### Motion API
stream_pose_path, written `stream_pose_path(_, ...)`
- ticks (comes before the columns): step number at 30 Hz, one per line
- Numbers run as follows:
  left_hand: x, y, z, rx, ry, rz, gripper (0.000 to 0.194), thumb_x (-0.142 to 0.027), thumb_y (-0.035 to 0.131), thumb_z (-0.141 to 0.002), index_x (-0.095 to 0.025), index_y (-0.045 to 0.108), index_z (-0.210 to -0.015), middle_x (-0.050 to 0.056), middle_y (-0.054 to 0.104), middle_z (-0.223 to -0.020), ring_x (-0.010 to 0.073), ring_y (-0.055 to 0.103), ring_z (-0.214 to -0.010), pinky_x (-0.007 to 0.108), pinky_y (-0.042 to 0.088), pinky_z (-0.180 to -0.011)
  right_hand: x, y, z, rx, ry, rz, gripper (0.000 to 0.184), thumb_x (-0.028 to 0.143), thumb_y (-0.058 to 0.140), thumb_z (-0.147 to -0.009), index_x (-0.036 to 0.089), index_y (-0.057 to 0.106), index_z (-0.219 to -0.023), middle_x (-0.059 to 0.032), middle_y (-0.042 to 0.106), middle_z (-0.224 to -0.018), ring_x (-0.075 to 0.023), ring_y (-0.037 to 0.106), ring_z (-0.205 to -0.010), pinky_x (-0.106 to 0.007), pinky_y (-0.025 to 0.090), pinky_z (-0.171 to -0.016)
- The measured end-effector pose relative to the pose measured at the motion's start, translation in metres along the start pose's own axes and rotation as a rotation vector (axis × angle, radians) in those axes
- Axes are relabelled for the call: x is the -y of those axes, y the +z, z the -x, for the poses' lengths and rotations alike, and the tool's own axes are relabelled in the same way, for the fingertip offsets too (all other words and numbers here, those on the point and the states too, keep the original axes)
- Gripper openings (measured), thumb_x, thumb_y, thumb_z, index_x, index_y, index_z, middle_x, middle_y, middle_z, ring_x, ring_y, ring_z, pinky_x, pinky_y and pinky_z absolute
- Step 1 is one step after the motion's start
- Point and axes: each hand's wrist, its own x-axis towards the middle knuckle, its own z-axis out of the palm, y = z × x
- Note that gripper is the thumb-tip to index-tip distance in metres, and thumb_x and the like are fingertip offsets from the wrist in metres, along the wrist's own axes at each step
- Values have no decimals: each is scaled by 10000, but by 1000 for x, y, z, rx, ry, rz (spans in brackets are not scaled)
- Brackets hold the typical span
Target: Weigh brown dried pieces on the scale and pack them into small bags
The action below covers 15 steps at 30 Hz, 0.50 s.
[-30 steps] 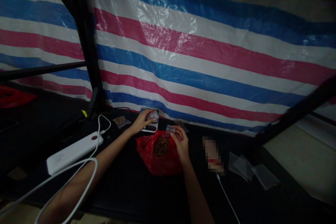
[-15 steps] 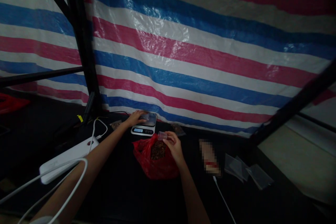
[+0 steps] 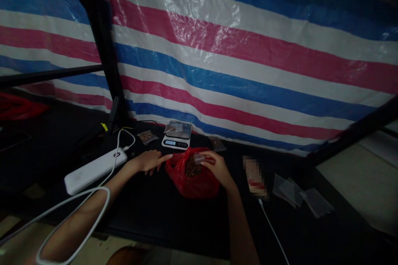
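- Main change: left hand (image 3: 149, 160) is off the scale (image 3: 175, 143), was over its pan half a second ago, now by the red bag (image 3: 199, 186)
- Left hand looks empty, index finger stretched to the bag's near-left rim, other fingers loosely curled; can't tell if the fingertip touches the plastic or only hovers beside it
- Right hand (image 3: 219, 167) grips the small clear cup (image 3: 199, 158) between thumb and fingers, same grip as before; cup now looks lower in the bag's mouth, tilted, right by the brown bits (image 3: 192, 169); can't see whether anything is in it
- Clear packet (image 3: 173, 127) sits on the pan with no hand on it, so my read is the scale now bears the packet alone; display (image 3: 170, 143) is lit, digits too small to read
- What it means: both hands are at the red bag, left one free for the rim, right one busy with the cup
- Red bag stands open on the dark table (image 3: 139, 211), just in front of the scale, brown bits showing in the mouth
- Filled packets either side of the scale, one left (image 3: 147, 136), one right (image 3: 217, 144)
- Flat clear bags (image 3: 286, 190) lie well off to the right, no hand near
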Motion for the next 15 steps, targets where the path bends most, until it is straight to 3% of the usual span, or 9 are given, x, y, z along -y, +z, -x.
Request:
stream_pose_path(3, -8, 24, 12, 134, 77, 82, 667, -677, 208, -742, -145, 586, -603, 21, 562, -428, 118, 476, -304, 211, 350, -393, -8, -1, 1, -4, -19, 210, 290, 105, 573, -668, 209, 607, -936, -38, 612, -996, -180, 563, -941, -358, 428, -857)
stream_pose_path(5, -18, 36, 10, 104, 182, 87, 566, -644, 297, -746, -158, 588, -721, -12, 562, -430, 110, 490, -328, 196, 361, -428, -12, 0, 0, -24, -29, 369, 287, 77, 568, -658, 205, 606, -912, -35, 617, -971, -181, 555, -946, -365, 402, -880)
stream_pose_path(8, -34, 44, -11, -40, 306, 59, 403, -553, 455, -728, -180, 564, -837, -39, 569, -447, 122, 534, -403, 193, 375, -496, -15, -1, 1, -24, -13, 531, 288, 61, 549, -667, 207, 587, -912, -30, 614, -953, -180, 553, -934, -353, 405, -866)
stream_pose_path(11, -43, 46, -47, -194, 370, 128, 283, -443, 518, -722, -183, 580, -816, 0, 641, -615, 156, 592, -563, 211, 401, -564, -15, -4, 3, -56, -15, 647, 333, 52, 516, -683, 219, 562, -968, -33, 586, -1007, -186, 527, -980, -351, 397, -881)
stream_pose_path(15, -43, 55, -86, -458, 305, 378, 174, -235, 512, -715, -170, 606, -846, 33, 668, -825, 191, 601, -785, 257, 435, -707, -16, -9, 4, -103, -35, 758, 406, 30, 483, -685, 220, 554, -1037, -50, 551, -1067, -198, 487, -1038, -351, 384, -911)
